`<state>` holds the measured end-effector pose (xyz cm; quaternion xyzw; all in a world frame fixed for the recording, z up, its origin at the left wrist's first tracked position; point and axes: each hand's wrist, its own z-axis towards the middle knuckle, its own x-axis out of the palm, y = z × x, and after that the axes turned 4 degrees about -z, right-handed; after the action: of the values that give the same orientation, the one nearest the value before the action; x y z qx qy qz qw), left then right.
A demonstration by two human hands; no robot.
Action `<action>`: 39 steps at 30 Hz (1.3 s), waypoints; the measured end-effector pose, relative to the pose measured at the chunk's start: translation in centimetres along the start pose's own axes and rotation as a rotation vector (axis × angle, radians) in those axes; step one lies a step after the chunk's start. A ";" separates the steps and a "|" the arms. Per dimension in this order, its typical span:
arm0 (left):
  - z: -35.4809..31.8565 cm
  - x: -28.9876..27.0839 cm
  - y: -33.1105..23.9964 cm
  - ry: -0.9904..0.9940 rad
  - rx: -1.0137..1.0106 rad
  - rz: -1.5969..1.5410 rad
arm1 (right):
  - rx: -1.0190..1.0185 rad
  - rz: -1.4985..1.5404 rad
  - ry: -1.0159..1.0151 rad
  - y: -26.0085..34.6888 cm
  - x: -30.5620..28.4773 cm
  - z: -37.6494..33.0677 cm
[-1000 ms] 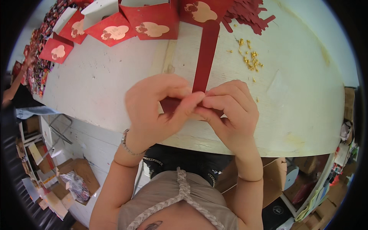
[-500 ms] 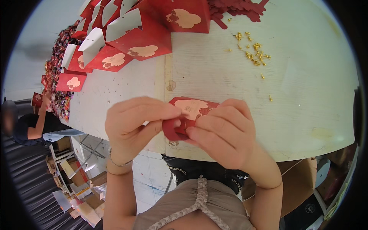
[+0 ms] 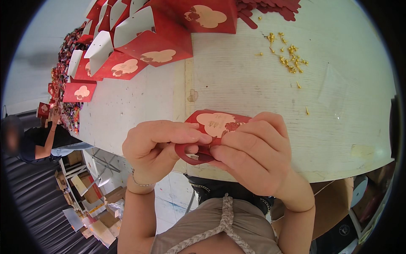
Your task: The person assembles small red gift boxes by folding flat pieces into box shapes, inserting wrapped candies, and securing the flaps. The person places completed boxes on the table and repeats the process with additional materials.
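Observation:
My left hand (image 3: 158, 146) and my right hand (image 3: 256, 154) both grip one small red paper piece (image 3: 213, 127) with a cream cloud-shaped patch on its face. It is held just above the near edge of the white wooden table (image 3: 253, 80). A curved red strip loops out below my fingers. My right fingers cover its right end, and my left thumb and forefinger pinch its left end.
Folded red boxes with cream patches (image 3: 144, 51) lie in a row at the table's far left. Small gold fasteners (image 3: 289, 59) are scattered at the far right, near a pile of red strips (image 3: 270, 8). A person in black (image 3: 38, 139) stands at the left. Cardboard boxes (image 3: 91, 199) sit on the floor.
A second ago my hands pinched a long red strip lying flat on the table. Now they hold a red piece with a cream patch facing up, and the view has shifted left.

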<state>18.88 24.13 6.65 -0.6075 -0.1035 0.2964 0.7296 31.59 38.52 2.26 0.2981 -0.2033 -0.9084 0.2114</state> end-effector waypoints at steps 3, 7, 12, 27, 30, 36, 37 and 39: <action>0.1 -0.2 0.5 0.037 0.002 -0.051 | 0.004 -0.007 0.016 -0.1 -0.1 0.0; 0.2 0.4 1.2 -0.010 -0.030 -0.201 | 0.022 0.007 0.020 0.0 -0.1 0.4; -0.3 0.7 1.6 -0.055 -0.008 -0.223 | 0.041 0.024 0.017 0.0 0.0 0.4; 0.4 -0.1 1.4 0.130 0.141 0.157 | 0.024 0.173 0.047 -0.3 0.1 -0.2; 0.3 -0.4 1.5 0.162 0.108 0.106 | 0.005 0.187 0.000 -0.4 0.6 -0.1; -0.9 -0.1 1.7 0.094 -0.005 0.061 | -0.023 0.136 -0.060 -0.5 1.0 -0.5; -1.1 -0.1 1.7 0.086 -0.006 0.079 | -0.029 0.128 -0.062 -0.5 1.0 -0.5; -1.4 0.0 1.9 0.072 0.022 0.105 | -0.045 0.106 -0.067 -0.5 0.9 -0.5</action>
<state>19.02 23.14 4.52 -0.6145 -0.0417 0.3133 0.7229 31.09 38.32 1.23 0.2516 -0.2054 -0.9097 0.2587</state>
